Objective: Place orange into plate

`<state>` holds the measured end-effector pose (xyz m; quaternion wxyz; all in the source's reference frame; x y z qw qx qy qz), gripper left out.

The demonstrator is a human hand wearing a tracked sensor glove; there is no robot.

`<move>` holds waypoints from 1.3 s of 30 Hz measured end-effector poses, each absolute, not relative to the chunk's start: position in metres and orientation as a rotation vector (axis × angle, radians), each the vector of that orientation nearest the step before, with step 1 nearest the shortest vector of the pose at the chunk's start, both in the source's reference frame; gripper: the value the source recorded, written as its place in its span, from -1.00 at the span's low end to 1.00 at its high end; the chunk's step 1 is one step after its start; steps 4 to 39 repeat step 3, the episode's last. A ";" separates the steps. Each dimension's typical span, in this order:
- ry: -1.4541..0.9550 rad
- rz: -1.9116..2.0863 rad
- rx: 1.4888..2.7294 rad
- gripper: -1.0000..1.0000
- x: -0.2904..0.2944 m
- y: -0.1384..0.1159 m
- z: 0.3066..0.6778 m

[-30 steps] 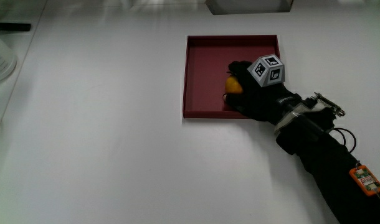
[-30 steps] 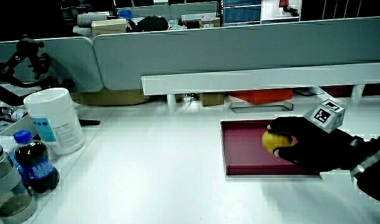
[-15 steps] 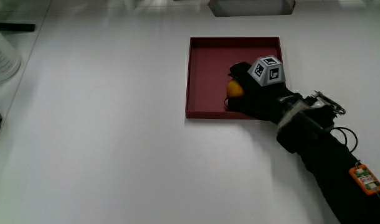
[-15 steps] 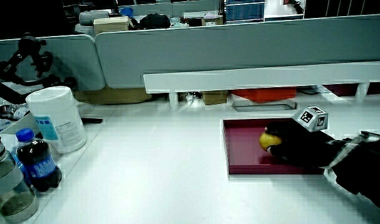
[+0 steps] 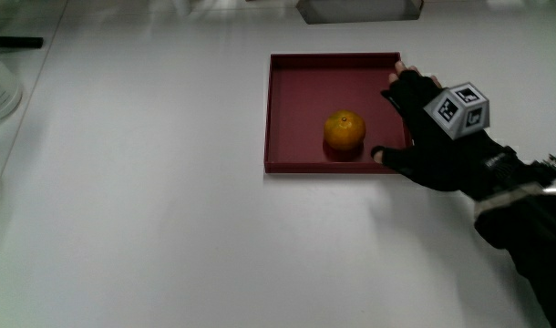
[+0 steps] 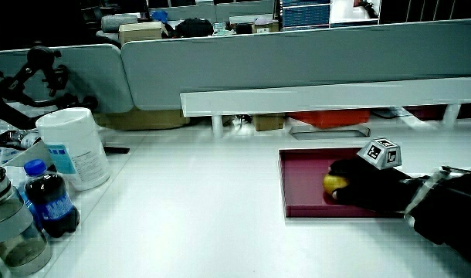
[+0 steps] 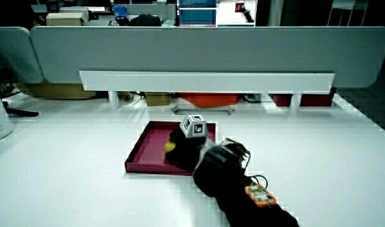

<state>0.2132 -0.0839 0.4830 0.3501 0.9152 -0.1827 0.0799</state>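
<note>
The orange (image 5: pixel 344 131) lies by itself on the floor of the dark red square plate (image 5: pixel 296 91), closer to the plate's rim nearest the person. The gloved hand (image 5: pixel 422 128) rests over the plate's side rim beside the orange, fingers spread and holding nothing, with a small gap between it and the fruit. The patterned cube (image 5: pixel 458 109) sits on its back. In both side views the hand (image 6: pixel 367 189) (image 7: pixel 186 151) covers part of the orange (image 6: pixel 334 183) (image 7: pixel 170 147) inside the plate (image 6: pixel 305 185) (image 7: pixel 148 151).
A white tub (image 6: pixel 69 147), a blue-capped bottle (image 6: pixel 49 205) and a jar (image 6: pixel 8 224) stand together at the table's edge, well away from the plate. A white rail (image 6: pixel 320 100) runs under the grey partition (image 6: pixel 297 54). A grey box (image 5: pixel 355 9) sits just past the plate.
The hand has let go of the orange, spread its fingers and drawn back to the plate's side rim. The orange now rests uncovered in the plate.
</note>
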 end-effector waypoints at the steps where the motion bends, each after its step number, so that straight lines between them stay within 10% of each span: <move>1: -0.470 0.198 2.332 -1.00 0.212 -0.074 0.465; 39: -0.514 0.112 2.424 -1.00 0.230 -0.063 0.482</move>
